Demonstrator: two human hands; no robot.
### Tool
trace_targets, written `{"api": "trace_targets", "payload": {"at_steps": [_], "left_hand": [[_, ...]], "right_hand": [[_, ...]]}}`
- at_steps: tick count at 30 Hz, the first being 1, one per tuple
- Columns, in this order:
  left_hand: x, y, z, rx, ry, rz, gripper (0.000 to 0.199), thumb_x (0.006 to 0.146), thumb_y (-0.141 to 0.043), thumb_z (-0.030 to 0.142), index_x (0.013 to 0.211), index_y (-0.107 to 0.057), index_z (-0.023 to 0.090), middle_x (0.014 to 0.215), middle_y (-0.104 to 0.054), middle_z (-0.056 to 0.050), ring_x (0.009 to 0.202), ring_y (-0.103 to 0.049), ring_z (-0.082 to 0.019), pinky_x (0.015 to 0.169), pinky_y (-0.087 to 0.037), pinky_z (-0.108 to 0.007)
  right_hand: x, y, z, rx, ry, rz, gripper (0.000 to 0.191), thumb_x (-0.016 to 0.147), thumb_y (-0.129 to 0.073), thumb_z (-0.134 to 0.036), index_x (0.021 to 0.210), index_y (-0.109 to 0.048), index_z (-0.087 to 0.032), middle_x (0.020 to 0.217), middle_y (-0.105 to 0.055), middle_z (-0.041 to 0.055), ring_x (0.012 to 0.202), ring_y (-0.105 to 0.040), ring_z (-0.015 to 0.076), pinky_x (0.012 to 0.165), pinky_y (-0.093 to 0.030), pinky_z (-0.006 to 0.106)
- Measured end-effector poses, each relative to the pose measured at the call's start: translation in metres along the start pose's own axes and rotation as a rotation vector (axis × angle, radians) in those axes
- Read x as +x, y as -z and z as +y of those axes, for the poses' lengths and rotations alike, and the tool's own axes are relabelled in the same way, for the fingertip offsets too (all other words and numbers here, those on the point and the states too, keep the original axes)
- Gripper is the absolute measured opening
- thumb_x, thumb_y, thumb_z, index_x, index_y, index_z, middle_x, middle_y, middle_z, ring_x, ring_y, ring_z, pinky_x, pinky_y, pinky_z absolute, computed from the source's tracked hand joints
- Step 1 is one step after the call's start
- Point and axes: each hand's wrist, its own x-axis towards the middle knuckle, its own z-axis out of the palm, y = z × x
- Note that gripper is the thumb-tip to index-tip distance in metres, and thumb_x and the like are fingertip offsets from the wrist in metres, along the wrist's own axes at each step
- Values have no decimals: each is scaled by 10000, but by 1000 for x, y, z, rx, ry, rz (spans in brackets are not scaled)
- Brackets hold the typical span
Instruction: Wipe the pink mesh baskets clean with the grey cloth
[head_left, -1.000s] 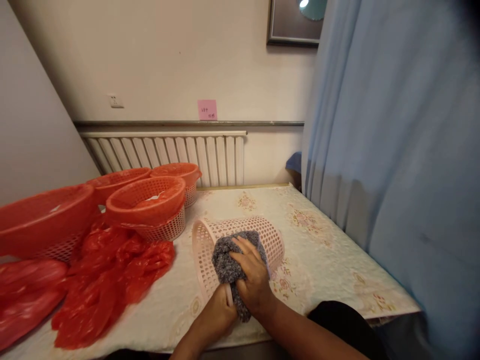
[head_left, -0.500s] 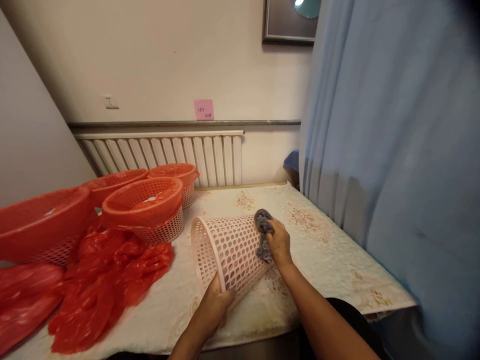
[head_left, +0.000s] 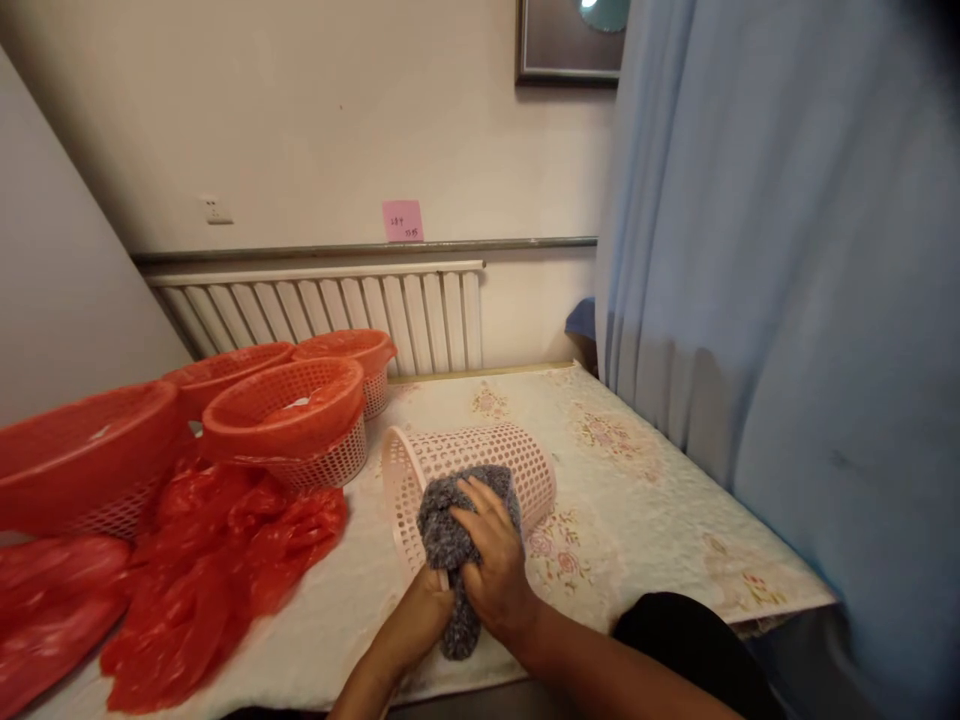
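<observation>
A pale pink perforated plastic wastebasket (head_left: 534, 462) lies on its side on the flowered tablecloth, its mouth facing left. My left hand (head_left: 417, 618) is closed on the near part of its rim. My right hand (head_left: 496, 565) presses a fluffy grey cloth (head_left: 457, 520) against the basket's near side, close to the rim. That cloth is bunched under my fingers, and one end hangs down beside my left hand. Part of the basket's wall and rim is hidden behind cloth and hands.
Left on the table stand several baskets lined with red bags, one nearer (head_left: 330, 462). Crumpled red plastic bags (head_left: 217, 570) lie in front of them. Behind are a white radiator (head_left: 420, 320) and a wall with a pink note (head_left: 403, 221). A blue curtain (head_left: 720, 300) hangs right.
My right hand has moved the grey cloth left and toward me, from the basket's bottom end to near its rim. My left hand keeps its hold on the rim.
</observation>
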Motion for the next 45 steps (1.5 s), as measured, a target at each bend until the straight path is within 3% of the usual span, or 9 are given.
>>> {"api": "trace_targets", "payload": {"at_steps": [5, 11, 16, 19, 25, 30, 33, 36, 45], "left_hand": [[-20, -10, -9, 186, -113, -148, 361, 851, -526, 225, 1190, -631, 163, 1177, -694, -85, 1177, -534, -299, 1066, -378, -445], [-23, -19, -11, 220, -142, -189, 354, 840, -519, 188, 1175, -631, 160, 1201, -673, -83, 1150, -549, -284, 1080, -363, -447], [-9, -20, 4, 82, -43, 142, 347, 721, -556, 88, 1052, -648, 140, 1070, -710, -91, 1048, -599, -291, 1018, -416, -462], [-4, -23, 11, -55, -71, 211, 436, 679, -547, 66, 1100, -627, 145, 1090, -707, -73, 1138, -566, -285, 1075, -366, -442], [-4, -21, 14, -171, -65, 102, 597, 677, -512, 73, 1267, -540, 162, 1208, -677, -59, 1208, -547, -259, 1118, -328, -437], [-2, -13, 17, -174, -71, 90, 629, 669, -520, 80, 1293, -530, 159, 1286, -638, -66, 1255, -517, -257, 1146, -290, -432], [1, -6, 18, -169, -63, 77, 639, 665, -533, 81, 1300, -527, 155, 1302, -629, -65, 1262, -512, -260, 1153, -277, -436], [3, -2, 17, -167, -55, 64, 618, 656, -531, 71, 1268, -559, 152, 1268, -653, -62, 1250, -525, -259, 1143, -296, -436], [0, 0, 3, -39, -4, 43, 388, 706, -570, 116, 1074, -689, 157, 1022, -747, -70, 1130, -587, -315, 1072, -367, -490]], "right_hand": [[12, 10, -6, 16, 45, 41, 640, 567, -374, -20, 1155, -575, -172, 1386, -496, 92, 1350, -363, 255, 1097, -334, 525], [21, 20, -5, -13, 38, 3, 608, 584, -381, -21, 1135, -595, -162, 1365, -520, 96, 1337, -385, 245, 1103, -328, 510], [20, 20, -5, -7, 45, -10, 607, 576, -382, -31, 1129, -599, -160, 1366, -522, 95, 1333, -390, 244, 1097, -337, 503], [23, 21, 2, -5, 50, -42, 642, 557, -380, -31, 1147, -594, -164, 1370, -519, 88, 1333, -391, 239, 1096, -345, 492], [33, 32, 59, -116, -93, 12, 586, 607, -411, -40, 1135, -628, -176, 1304, -576, 78, 1278, -449, 226, 1101, -350, 440], [31, 50, 120, -289, -433, 224, 449, 698, -424, -98, 1079, -654, -156, 1180, -639, 110, 1148, -539, 250, 1040, -402, 457], [24, 47, 132, -323, -504, 327, 428, 736, -405, -122, 1099, -633, -108, 1173, -625, 166, 1146, -531, 280, 1019, -400, 510], [16, 30, 116, -309, -473, 334, 445, 720, -418, -109, 1110, -629, -145, 1251, -591, 132, 1216, -484, 263, 1057, -373, 497], [-3, -6, -1, 5, -30, 53, 630, 570, -399, -36, 1153, -591, -181, 1389, -502, 79, 1358, -355, 260, 1098, -341, 512]]}}
